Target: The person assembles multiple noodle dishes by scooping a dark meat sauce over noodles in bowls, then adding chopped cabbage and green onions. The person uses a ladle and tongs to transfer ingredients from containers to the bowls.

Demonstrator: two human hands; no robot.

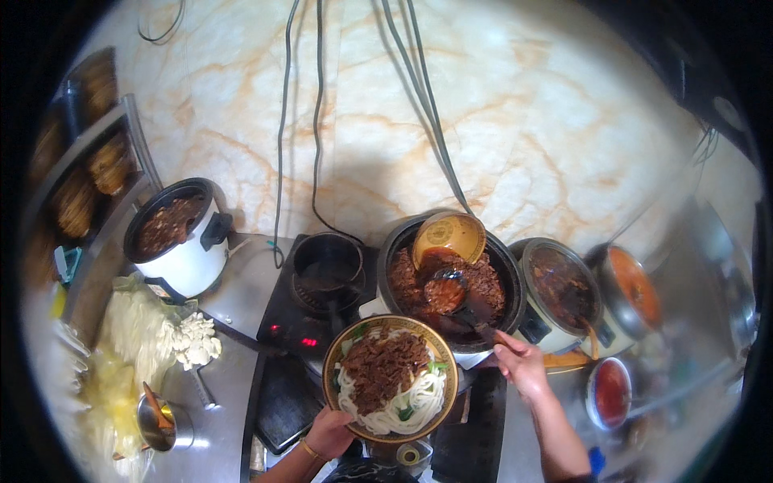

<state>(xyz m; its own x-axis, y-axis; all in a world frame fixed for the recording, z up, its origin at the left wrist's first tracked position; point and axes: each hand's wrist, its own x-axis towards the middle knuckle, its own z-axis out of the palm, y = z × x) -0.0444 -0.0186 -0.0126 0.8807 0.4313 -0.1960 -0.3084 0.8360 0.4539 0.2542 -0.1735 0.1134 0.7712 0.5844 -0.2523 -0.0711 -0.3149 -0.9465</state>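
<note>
My left hand (328,435) grips the near left rim of a bowl (450,354) with a patterned edge. In that bowl lie white noodles (419,396), some green leaves and a heap of brown minced meat (377,366). With my right hand (522,366) I hold the handle of a dark ladle (483,328). Its scoop, filled with reddish sauce, sits inside a large round cooker (516,282) of brown meat. A small yellow-brown bowl (451,231) leans tilted on the meat at the cooker's far side, just beyond the scoop.
Left of the cooker, a small dark pot (326,262) stands on a lit black cooktop (274,334). A white cooker (193,262) is farther left, above bagged noodles (133,322). More pots (561,282) and a red-sauce bowl (592,394) stand right. Cables (423,97) hang down the wall.
</note>
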